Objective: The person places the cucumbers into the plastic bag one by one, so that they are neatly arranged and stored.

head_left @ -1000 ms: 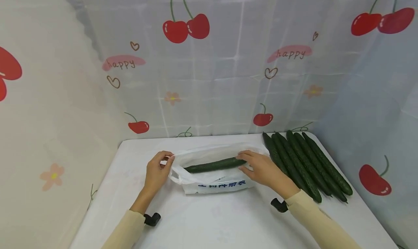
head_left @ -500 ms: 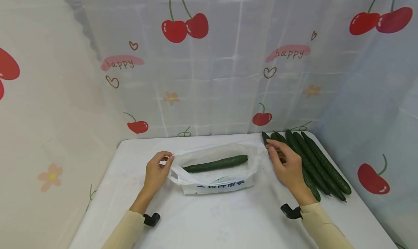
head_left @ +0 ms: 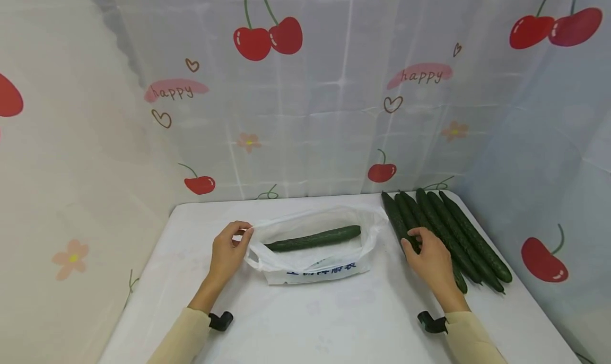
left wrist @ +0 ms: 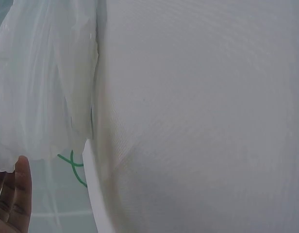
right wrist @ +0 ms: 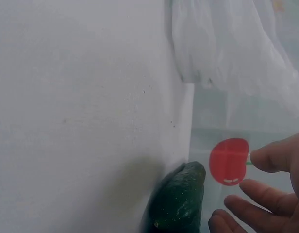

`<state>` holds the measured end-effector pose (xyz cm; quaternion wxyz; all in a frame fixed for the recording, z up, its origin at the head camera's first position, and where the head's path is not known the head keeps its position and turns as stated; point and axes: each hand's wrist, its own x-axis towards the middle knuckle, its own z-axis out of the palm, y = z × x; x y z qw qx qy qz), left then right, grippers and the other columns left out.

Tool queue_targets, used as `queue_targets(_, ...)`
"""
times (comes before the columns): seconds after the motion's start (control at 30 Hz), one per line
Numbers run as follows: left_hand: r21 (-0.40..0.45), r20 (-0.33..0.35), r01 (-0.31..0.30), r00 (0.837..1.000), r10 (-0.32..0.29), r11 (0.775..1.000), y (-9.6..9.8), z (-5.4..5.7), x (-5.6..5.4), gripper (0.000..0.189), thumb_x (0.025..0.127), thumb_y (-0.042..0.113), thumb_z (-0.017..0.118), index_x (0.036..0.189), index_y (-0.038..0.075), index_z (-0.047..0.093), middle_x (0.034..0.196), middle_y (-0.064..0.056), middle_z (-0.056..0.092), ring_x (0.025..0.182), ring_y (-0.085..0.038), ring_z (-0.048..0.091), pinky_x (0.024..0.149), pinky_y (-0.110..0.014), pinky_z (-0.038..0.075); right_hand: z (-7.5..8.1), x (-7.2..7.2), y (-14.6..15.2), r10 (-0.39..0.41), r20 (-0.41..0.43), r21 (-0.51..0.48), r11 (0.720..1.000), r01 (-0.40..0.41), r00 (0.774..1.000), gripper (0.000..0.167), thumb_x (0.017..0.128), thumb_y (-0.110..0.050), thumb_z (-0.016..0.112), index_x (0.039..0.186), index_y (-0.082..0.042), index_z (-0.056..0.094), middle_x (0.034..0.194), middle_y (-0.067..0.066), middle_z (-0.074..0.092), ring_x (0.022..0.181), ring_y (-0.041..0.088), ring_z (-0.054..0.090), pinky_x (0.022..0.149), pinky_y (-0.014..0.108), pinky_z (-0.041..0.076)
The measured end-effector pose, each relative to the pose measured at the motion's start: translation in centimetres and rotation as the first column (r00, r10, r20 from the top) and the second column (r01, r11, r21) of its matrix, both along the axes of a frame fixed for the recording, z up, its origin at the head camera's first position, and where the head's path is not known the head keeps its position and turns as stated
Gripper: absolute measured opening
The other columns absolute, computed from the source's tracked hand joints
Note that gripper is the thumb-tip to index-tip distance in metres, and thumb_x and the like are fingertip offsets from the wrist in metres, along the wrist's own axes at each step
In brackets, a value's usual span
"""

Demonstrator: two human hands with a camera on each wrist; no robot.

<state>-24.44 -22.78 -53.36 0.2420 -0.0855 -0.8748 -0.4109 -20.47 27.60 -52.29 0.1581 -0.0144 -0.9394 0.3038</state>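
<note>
fingers [head_left: 414,235] on cucumber [head_left: 402,223] — bag [head_left: 315,266] pinched

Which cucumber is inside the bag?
The lone cucumber lying in the white plastic bag; the other cucumbers lie bare on the table beside the right hand.

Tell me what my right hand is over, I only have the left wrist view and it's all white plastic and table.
Observer: Your right hand is on the cucumbers on the table, at the left side of the row, fingers curling onto one.
Operator: Is anything in the bag?
Observer: Yes, one cucumber lies lengthwise inside the white plastic bag.
Operator: What's my left hand doing to the bag?
Observer: Your left hand pinches the bag's left rim, holding its mouth open.
Operator: How many cucumbers are outside the bag?
Observer: About five, lying side by side at the table's right edge; your hand hides part of the row, so the count isn't certain.
</note>
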Motion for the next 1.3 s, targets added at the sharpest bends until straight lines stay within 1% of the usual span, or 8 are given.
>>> queue_targets(0.07, 0.002, 0.001, 0.001, 1.0, -0.001, 1.0, 0.0, 0.0, 0.0, 0.011, 0.105, 0.027, 0.073, 0.112, 0.019, 0.075, 0.111, 0.0, 0.077, 0.102, -0.02, 0.076, 0.075, -0.023, 0.059, -0.2, 0.2, 0.1, -0.017, 0.028, 0.023, 1.0, 0.016, 0.999, 0.041, 0.106, -0.032, 0.067, 0.133, -0.002, 0.066, 0.128, 0.032, 0.071, 0.103, 0.046, 0.071, 0.084, 0.063, 0.054)
queue_targets(0.23, 0.01, 0.019, -0.003, 1.0, 0.003, 1.0, 0.0, 0.1, 0.1, 0.011, 0.105, 0.028, 0.073, 0.113, 0.02, 0.075, 0.112, 0.0, 0.077, 0.103, -0.02, 0.076, 0.076, -0.023, 0.059, -0.6, 0.4, 0.2, -0.024, 0.079, 0.065, 0.998, 0.018, 0.997, 0.047, 0.105, -0.034, 0.069, 0.138, -0.001, 0.064, 0.129, 0.033, 0.071, 0.105, 0.049, 0.072, 0.084, 0.064, 0.056)
queue_targets(0.5, -0.014, 0.032, -0.005, 0.999, 0.006, 1.0, -0.1, 0.0, 0.1, 0.013, 0.105, 0.029, 0.072, 0.114, 0.02, 0.074, 0.114, 0.0, 0.077, 0.105, -0.021, 0.076, 0.077, -0.024, 0.06, -1.1, 0.2, -0.3, -0.019, 0.046, 0.055, 0.998, 0.017, 0.999, 0.047, 0.102, -0.031, 0.073, 0.138, -0.001, 0.066, 0.122, 0.032, 0.075, 0.107, 0.047, 0.073, 0.085, 0.066, 0.055)
queue_targets(0.63, -0.004, 0.037, -0.008, 0.999, 0.008, 1.0, -0.2, 0.0, 0.1, 0.012, 0.105, 0.028, 0.073, 0.114, 0.02, 0.074, 0.114, 0.001, 0.077, 0.105, -0.02, 0.076, 0.077, -0.024, 0.06, -1.4, -0.2, -1.1, 0.0, 0.042, 0.037, 0.999, -0.001, 0.999, 0.048, 0.099, -0.025, 0.077, 0.138, 0.001, 0.066, 0.118, 0.03, 0.075, 0.103, 0.045, 0.07, 0.084, 0.062, 0.055)
queue_targets(0.77, 0.005, 0.037, 0.0, 0.999, 0.0, 1.0, 0.0, 0.0, 0.1, 0.012, 0.105, 0.028, 0.072, 0.114, 0.02, 0.074, 0.115, 0.001, 0.077, 0.105, -0.019, 0.075, 0.077, -0.023, 0.059, -1.7, -0.5, -1.9, 0.025, 0.042, 0.044, 0.999, -0.027, 0.999, 0.052, 0.096, -0.019, 0.079, 0.14, 0.005, 0.064, 0.133, 0.035, 0.067, 0.109, 0.048, 0.056, 0.09, 0.061, 0.047)
queue_targets(0.87, 0.002, 0.036, 0.002, 0.999, -0.002, 1.0, 0.1, 0.1, 0.2, 0.012, 0.106, 0.028, 0.072, 0.115, 0.021, 0.074, 0.115, 0.001, 0.077, 0.104, -0.019, 0.075, 0.077, -0.023, 0.059, -2.0, -0.5, -2.0, 0.049, 0.037, 0.047, 0.998, -0.05, 0.998, 0.056, 0.096, -0.015, 0.079, 0.143, 0.007, 0.06, 0.145, 0.038, 0.056, 0.118, 0.054, 0.049, 0.097, 0.065, 0.043)
queue_targets(1.03, 0.0, 0.033, 0.002, 0.999, -0.002, 1.0, 0.1, 0.1, 0.2, 0.013, 0.106, 0.03, 0.071, 0.114, 0.021, 0.074, 0.114, 0.001, 0.077, 0.105, -0.02, 0.076, 0.077, -0.023, 0.059, -2.4, -0.5, -2.0, 0.074, 0.054, 0.031, 0.997, -0.076, 0.996, 0.059, 0.096, -0.01, 0.078, 0.148, 0.006, 0.055, 0.149, 0.036, 0.05, 0.129, 0.059, 0.053, 0.102, 0.072, 0.047)
queue_targets(1.3, 0.013, 0.02, 0.0, 1.0, 0.0, 1.0, 0.1, -0.2, 0.1, 0.012, 0.105, 0.028, 0.073, 0.113, 0.02, 0.075, 0.113, 0.001, 0.077, 0.102, -0.021, 0.076, 0.076, -0.022, 0.059, -2.8, -0.6, -1.9, 0.097, 0.088, 0.003, 0.995, -0.097, 0.991, 0.066, 0.095, -0.002, 0.073, 0.156, 0.003, 0.047, 0.16, 0.034, 0.043, 0.14, 0.058, 0.052, 0.103, 0.072, 0.05)
